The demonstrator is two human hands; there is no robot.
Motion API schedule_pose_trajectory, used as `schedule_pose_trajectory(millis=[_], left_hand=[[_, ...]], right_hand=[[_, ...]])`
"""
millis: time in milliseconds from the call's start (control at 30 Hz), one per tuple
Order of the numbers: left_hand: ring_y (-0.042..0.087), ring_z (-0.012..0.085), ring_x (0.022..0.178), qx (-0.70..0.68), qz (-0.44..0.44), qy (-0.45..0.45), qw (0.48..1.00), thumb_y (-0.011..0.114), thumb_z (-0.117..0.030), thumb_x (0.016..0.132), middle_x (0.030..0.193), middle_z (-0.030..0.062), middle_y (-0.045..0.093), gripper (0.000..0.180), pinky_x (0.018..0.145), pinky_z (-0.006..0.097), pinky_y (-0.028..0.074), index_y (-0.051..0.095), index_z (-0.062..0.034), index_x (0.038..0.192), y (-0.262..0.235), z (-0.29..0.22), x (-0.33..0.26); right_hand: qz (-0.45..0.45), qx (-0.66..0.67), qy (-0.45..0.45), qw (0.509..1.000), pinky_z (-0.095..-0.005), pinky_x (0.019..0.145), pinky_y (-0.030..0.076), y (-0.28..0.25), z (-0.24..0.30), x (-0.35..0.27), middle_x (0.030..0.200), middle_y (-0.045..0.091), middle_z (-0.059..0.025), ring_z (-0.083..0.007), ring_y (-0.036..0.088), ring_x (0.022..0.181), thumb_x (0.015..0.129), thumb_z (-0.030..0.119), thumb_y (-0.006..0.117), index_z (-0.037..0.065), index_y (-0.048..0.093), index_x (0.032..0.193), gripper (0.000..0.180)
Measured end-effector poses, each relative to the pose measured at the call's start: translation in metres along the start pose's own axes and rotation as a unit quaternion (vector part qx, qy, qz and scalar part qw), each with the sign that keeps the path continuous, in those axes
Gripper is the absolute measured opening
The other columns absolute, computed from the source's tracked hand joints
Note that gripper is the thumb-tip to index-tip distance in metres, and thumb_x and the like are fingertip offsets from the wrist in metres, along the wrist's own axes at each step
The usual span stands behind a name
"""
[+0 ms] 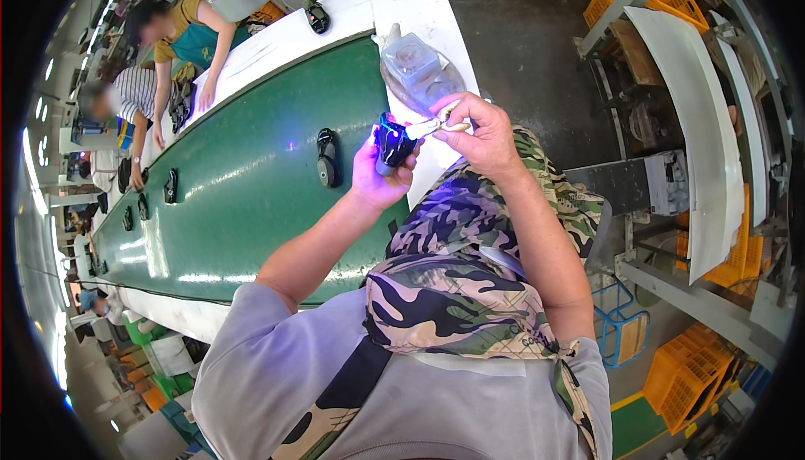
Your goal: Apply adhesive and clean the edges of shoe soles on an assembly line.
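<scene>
Left hand [381,176]: fingers wrapped round dark glossy shoe [391,146], above smooth green belt's [251,175] right edge | right hand [480,131]: fingertips pinching pale slender tool [426,128] | risk: loosened pinch could let tool slip, marking shoe | around: grey-and-black shoe [328,160] on belt; clear plastic bundle [412,62] just beyond, limiting right-hand room

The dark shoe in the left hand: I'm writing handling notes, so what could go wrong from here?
The left hand might lose its grip on the dark shoe. The pale item in the right hand, right beside the shoe, could scuff it. The right hand, close to the clear plastic packaging, might nudge that.
</scene>
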State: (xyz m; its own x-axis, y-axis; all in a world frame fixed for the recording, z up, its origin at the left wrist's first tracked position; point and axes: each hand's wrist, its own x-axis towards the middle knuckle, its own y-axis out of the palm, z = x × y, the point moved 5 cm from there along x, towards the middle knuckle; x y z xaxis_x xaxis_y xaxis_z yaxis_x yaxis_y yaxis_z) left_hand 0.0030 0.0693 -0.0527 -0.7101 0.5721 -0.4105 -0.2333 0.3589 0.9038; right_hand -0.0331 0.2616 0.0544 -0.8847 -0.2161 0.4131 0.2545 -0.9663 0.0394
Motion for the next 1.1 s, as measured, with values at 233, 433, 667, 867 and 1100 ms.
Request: schedule_pose_trajectory(millis=[233,433,667,867,1100], left_hand=[[0.069,0.0237,0.078,-0.051,0.047,-0.010,0.998,0.061,-0.058,0.087,0.108,0.0167,0.067,0.076,0.063,0.028,0.057,0.048,-0.0042,0.140,0.017,-0.001,0.005],[0.060,0.0171,0.060,0.018,0.059,-0.048,0.997,0.057,-0.065,0.083,0.089,0.0112,0.067,0.100,0.050,0.027,0.047,0.029,0.0045,0.149,0.058,0.000,0.023],[0.063,0.0200,0.064,0.232,-0.043,0.079,0.969,0.046,-0.064,0.095,0.102,0.0115,0.068,0.078,0.051,0.032,0.053,0.045,-0.0029,0.143,0.146,0.026,0.055],[0.056,0.0331,0.125,0.344,0.170,0.012,0.923,0.067,-0.031,0.092,0.135,0.0123,0.059,0.056,0.112,0.049,0.040,0.047,-0.0097,0.140,0.263,0.095,0.133],[0.065,0.0235,0.102,0.559,0.283,0.149,0.765,0.071,-0.013,0.084,0.108,0.0095,0.065,0.046,0.094,0.041,0.054,0.052,-0.0037,0.125,0.507,0.233,0.191]], right_hand=[[-0.011,-0.017,-0.022,1.000,-0.0277,0.080,0.050,-0.016,-0.009,0.006,0.105,0.068,-0.0126,-0.0142,0.063,0.092,0.077,-0.004,0.074,0.005,0.055,0.082,0.022],[-0.157,0.022,-0.001,0.987,-0.0303,0.085,0.050,-0.073,-0.020,-0.009,0.103,0.068,-0.0108,-0.0146,0.062,0.096,0.077,-0.006,0.074,0.005,0.055,0.082,0.023],[-0.378,0.150,0.041,0.912,-0.0291,0.086,0.050,-0.153,-0.063,-0.082,0.100,0.066,-0.0098,-0.0163,0.063,0.095,0.080,-0.003,0.074,0.004,0.055,0.085,0.022],[-0.544,0.152,0.102,0.819,-0.0260,0.069,0.048,-0.226,-0.112,-0.183,0.084,0.060,0.0000,-0.0097,0.057,0.077,0.079,-0.002,0.075,0.006,0.057,0.086,0.020],[-0.574,0.229,0.112,0.778,-0.0243,0.063,0.045,-0.265,-0.143,-0.234,0.081,0.059,0.0016,-0.0080,0.055,0.070,0.080,0.000,0.077,0.007,0.058,0.085,0.021]])
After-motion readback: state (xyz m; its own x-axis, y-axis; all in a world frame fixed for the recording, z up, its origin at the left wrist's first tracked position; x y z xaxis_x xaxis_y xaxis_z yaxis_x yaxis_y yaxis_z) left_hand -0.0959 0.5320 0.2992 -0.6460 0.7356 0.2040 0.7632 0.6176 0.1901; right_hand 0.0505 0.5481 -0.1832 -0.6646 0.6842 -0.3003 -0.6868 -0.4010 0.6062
